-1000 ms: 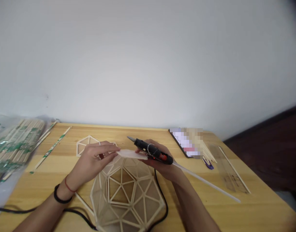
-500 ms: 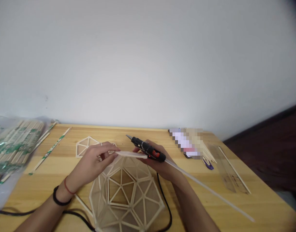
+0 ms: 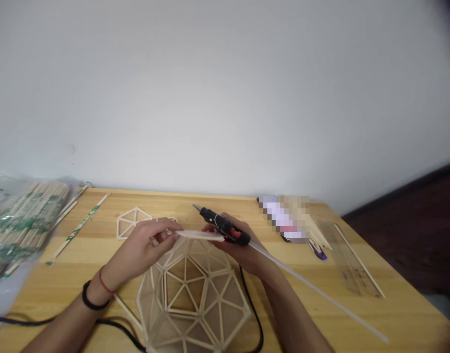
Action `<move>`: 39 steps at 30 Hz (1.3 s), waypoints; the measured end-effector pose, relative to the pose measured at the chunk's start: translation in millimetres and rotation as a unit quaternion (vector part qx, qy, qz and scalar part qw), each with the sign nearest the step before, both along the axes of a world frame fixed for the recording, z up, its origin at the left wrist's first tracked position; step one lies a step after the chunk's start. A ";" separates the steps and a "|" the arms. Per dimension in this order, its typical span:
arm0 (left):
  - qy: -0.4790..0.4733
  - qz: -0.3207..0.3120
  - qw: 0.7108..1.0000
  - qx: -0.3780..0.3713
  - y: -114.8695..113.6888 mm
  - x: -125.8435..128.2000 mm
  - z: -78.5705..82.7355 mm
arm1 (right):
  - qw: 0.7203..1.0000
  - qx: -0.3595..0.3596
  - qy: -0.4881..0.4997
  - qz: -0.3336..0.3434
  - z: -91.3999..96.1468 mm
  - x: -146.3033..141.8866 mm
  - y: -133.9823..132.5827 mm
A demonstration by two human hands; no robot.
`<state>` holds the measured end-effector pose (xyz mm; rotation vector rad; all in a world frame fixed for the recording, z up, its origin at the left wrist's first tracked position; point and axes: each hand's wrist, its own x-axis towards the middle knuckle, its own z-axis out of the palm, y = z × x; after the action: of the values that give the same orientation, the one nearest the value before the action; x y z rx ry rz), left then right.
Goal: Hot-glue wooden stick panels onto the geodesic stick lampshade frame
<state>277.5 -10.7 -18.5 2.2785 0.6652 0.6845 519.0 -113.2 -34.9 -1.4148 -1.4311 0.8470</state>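
Note:
My left hand [image 3: 147,241] pinches the near-left end of a thin pale panel [image 3: 198,236], which is held almost edge-on. A black glue gun [image 3: 222,224] is in my right hand [image 3: 247,257], its metal tip pointing up and left, away from the panel. A long clear glue stick [image 3: 316,288] runs out of its back end. The panel's other end meets the fingers of my right hand; whether they grip it too, I cannot tell. Below both hands stands a dome [image 3: 219,298] of wooden sticks in triangles, with pale sheet in many of them.
A six-sided stick frame [image 3: 117,229] lies behind my left hand. At left is a plastic bag of wrapped chopsticks [image 3: 30,215]. A phone [image 3: 280,218], loose sticks [image 3: 318,235] and a clear ruler [image 3: 340,260] lie at right. A black cord [image 3: 257,314] curls round the dome.
Almost nothing differs. The whole view has shifted very slightly, while both hands keep the same hold on the panel and the glue gun.

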 end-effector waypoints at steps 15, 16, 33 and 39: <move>0.006 0.000 0.999 0.035 0.9 -2.5 -4.4 | 0.999 0.012 0.047 -0.007 -2.4 -4.1 2.5; 0.004 0.000 0.999 0.037 0.6 -2.4 -4.1 | 0.999 0.012 0.045 -0.013 -1.9 -4.7 2.9; 0.004 -0.007 0.999 0.051 -3.9 -0.7 -8.0 | 0.997 0.018 0.075 -0.024 -9.0 -5.4 9.8; 0.028 -0.033 0.999 -0.022 -5.0 2.7 -7.3 | 0.997 0.016 0.073 -0.023 -7.8 -5.9 8.9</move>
<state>280.2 -15.7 -25.8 2.2757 0.6215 0.5713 513.1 -104.3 -42.7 -1.3290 -1.2906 0.8756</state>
